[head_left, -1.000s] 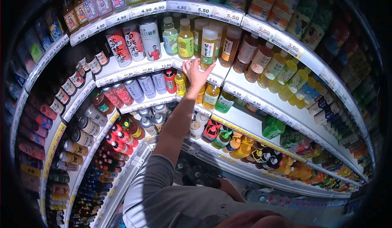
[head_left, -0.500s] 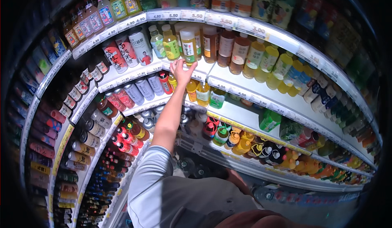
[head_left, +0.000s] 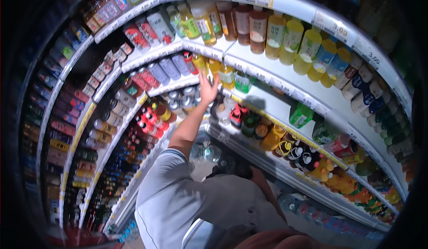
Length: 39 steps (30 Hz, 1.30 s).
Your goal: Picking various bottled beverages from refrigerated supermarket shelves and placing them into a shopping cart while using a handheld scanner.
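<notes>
My left hand (head_left: 208,87) is stretched toward the middle shelf with its fingers apart, and I see nothing held in it. Its fingertips overlap the lower part of a yellow bottle (head_left: 199,63); whether they touch it I cannot tell. Right beside the fingers stand another yellow bottle (head_left: 214,66) and a clear bottle of yellow drink (head_left: 227,76). A red can (head_left: 190,62) is on the left of them. On the shelf above, a white-capped tea bottle (head_left: 203,26) stands at the front. My right forearm (head_left: 265,187) hangs low beside my body, its fingers hidden.
Curved shelves with price strips (head_left: 285,90) wrap around me. A green pack (head_left: 301,115) lies on the middle shelf at the right. Handled jugs (head_left: 271,138) line the lower shelf, and large water bottles (head_left: 211,152) stand on the floor. Silver cans (head_left: 187,101) are left of my wrist.
My left hand has come down from the white-capped tea bottle on the upper shelf to the yellow bottles on the shelf below. The whole view has shifted and tilted.
</notes>
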{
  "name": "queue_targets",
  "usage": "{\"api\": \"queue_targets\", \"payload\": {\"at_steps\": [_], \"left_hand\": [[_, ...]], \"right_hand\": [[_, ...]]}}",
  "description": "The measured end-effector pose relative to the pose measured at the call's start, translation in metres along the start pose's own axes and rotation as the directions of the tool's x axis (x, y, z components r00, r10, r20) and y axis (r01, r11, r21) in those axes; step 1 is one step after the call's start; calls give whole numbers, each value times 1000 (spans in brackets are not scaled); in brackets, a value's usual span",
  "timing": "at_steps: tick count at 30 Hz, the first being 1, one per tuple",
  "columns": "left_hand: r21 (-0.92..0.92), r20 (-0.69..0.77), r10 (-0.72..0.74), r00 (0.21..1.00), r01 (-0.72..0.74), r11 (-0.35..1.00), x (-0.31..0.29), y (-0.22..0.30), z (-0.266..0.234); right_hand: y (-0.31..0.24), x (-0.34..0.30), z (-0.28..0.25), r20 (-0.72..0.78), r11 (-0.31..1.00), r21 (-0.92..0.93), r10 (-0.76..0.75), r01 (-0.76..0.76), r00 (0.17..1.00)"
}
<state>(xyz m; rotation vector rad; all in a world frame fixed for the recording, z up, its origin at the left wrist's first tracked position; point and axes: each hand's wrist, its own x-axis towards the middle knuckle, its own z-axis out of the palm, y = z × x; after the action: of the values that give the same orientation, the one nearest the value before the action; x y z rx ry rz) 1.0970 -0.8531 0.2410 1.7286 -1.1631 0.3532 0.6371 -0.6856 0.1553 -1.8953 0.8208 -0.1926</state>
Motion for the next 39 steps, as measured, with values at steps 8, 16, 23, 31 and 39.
{"api": "queue_targets", "payload": {"at_steps": [8, 16, 23, 31, 39], "left_hand": [[600, 584, -750, 310, 458, 656, -454, 35, -181], [702, -335, -768, 546, 689, 183, -590, 127, -372], [338, -688, -715, 127, 927, -161, -686, 168, -405], [340, -768, -620, 159, 922, -184, -788, 216, -453], [120, -657, -748, 100, 992, 28, -838, 209, -456]], "right_hand": [[-2, -29, -10, 294, 997, 70, -34, 14, 955], [-28, -7, 18, 721, 997, 51, -76, 56, 688], [-74, 2, 89, 791, 904, 96, -324, 417, 519], [-143, -84, 194, 916, 861, 93, -271, 500, 295], [-152, -158, 250, 917, 844, -190, -31, 502, 399]]}}
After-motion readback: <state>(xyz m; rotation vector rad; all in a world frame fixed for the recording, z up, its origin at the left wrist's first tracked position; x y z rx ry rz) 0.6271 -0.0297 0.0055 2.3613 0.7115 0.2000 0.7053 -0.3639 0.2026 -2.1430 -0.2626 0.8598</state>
